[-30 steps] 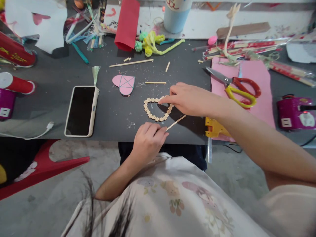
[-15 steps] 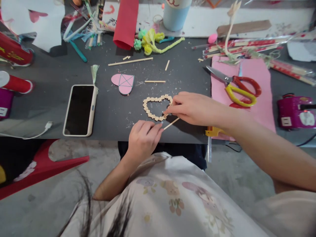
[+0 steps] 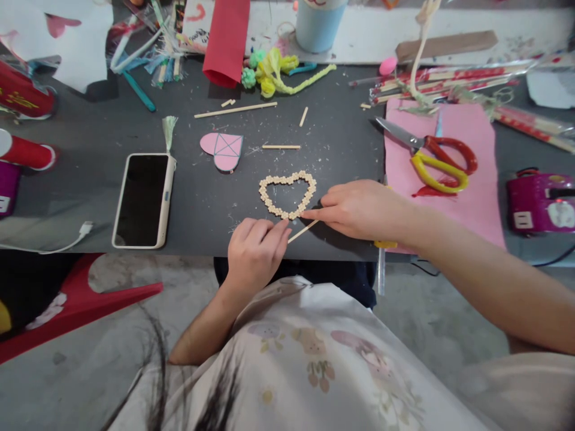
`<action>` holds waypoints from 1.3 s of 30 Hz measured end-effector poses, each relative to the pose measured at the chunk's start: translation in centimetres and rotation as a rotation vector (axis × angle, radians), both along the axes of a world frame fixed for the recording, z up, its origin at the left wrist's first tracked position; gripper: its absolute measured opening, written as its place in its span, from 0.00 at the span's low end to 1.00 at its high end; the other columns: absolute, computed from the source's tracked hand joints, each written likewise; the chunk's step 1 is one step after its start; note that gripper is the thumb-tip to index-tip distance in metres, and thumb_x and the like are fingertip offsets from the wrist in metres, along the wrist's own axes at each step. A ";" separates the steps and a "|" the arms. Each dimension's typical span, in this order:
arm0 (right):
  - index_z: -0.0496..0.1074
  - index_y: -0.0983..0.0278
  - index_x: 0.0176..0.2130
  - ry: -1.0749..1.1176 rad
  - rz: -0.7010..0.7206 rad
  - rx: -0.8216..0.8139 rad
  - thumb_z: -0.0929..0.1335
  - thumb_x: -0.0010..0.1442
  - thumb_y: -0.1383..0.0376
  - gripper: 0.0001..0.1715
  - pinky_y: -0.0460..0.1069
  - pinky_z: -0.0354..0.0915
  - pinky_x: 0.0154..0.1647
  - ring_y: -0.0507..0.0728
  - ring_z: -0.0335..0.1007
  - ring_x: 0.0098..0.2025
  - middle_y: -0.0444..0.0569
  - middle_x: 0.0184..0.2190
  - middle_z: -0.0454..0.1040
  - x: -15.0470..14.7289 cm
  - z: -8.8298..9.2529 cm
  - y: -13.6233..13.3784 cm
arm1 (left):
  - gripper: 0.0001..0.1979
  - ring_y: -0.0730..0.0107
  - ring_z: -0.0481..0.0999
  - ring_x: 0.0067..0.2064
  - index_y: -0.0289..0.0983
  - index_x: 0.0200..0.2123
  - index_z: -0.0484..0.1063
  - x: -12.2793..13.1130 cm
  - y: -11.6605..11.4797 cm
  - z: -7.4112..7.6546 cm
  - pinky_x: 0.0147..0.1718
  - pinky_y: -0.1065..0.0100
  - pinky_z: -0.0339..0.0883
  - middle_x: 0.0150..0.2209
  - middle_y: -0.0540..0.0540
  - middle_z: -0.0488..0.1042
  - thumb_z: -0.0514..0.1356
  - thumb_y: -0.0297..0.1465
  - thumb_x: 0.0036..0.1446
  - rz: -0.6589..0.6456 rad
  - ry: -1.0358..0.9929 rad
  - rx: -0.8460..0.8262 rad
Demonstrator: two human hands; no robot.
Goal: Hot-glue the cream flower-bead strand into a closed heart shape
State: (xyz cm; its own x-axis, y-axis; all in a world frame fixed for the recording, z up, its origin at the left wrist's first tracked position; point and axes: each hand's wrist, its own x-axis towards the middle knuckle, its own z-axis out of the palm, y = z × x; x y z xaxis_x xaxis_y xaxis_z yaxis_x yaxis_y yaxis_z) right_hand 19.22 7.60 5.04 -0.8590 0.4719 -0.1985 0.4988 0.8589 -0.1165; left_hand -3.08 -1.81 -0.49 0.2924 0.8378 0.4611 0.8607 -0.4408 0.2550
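A heart-shaped outline (image 3: 265, 194) made of small pale beads or flower-like pieces lies flat on the dark table. Below its point, my left hand (image 3: 256, 248) is closed around one end of a thin wooden stick (image 3: 303, 231), which slants up to the right. The left index finger reaches the bottom of the heart outline. My right hand (image 3: 359, 206) has its index finger stretched out, the tip at the outline's lower right edge. Its other fingers are loosely bent, and I see nothing held in them. The stick's upper end lies just below this fingertip.
A pink paper heart (image 3: 228, 152) and loose sticks (image 3: 281, 146) lie beyond the outline. On the left rests a phone (image 3: 142, 200). Scissors (image 3: 417, 143) lie on pink paper (image 3: 476, 227) at right. Yellow yarn (image 3: 274, 72) and a blue cup (image 3: 320, 27) are behind.
My right hand has drawn back slightly right and down, uncovering the heart outline's right side. My left hand has shifted a little left with the stick.
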 end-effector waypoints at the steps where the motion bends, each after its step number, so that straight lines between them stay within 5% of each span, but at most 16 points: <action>1: 0.76 0.55 0.55 -0.011 -0.005 -0.002 0.63 0.64 0.70 0.24 0.50 0.42 0.26 0.55 0.68 0.34 0.47 0.29 0.77 -0.1 0.1 -0.1 | 0.09 0.66 0.68 0.34 0.37 0.45 0.79 0.0 0.0 -0.1 0.37 0.64 0.64 0.31 0.48 0.75 0.62 0.30 0.63 0.010 -0.004 0.005; 19: 0.66 0.56 0.65 -0.281 0.006 0.014 0.63 0.64 0.74 0.32 0.49 0.37 0.24 0.52 0.66 0.27 0.47 0.28 0.78 -0.5 1.1 -1.1 | 0.08 0.66 0.68 0.33 0.37 0.43 0.80 -0.2 0.2 -0.1 0.36 0.64 0.64 0.30 0.48 0.75 0.62 0.29 0.62 0.012 0.013 -0.002; 39: 0.62 0.59 0.67 -0.275 0.012 0.021 0.61 0.62 0.77 0.37 0.49 0.40 0.27 0.52 0.64 0.25 0.47 0.28 0.78 0.0 1.0 -1.1 | 0.10 0.66 0.68 0.34 0.38 0.46 0.79 -0.6 0.7 -0.3 0.36 0.65 0.63 0.31 0.48 0.75 0.62 0.30 0.62 0.063 0.017 -0.012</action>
State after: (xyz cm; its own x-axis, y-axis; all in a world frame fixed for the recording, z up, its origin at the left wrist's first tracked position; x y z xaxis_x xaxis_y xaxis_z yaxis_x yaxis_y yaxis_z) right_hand 19.25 6.49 6.03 -0.7800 0.4682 -0.4151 0.4986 0.8659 0.0396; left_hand -3.67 -1.14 -0.75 0.2467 0.8602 0.4463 0.8907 -0.3827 0.2454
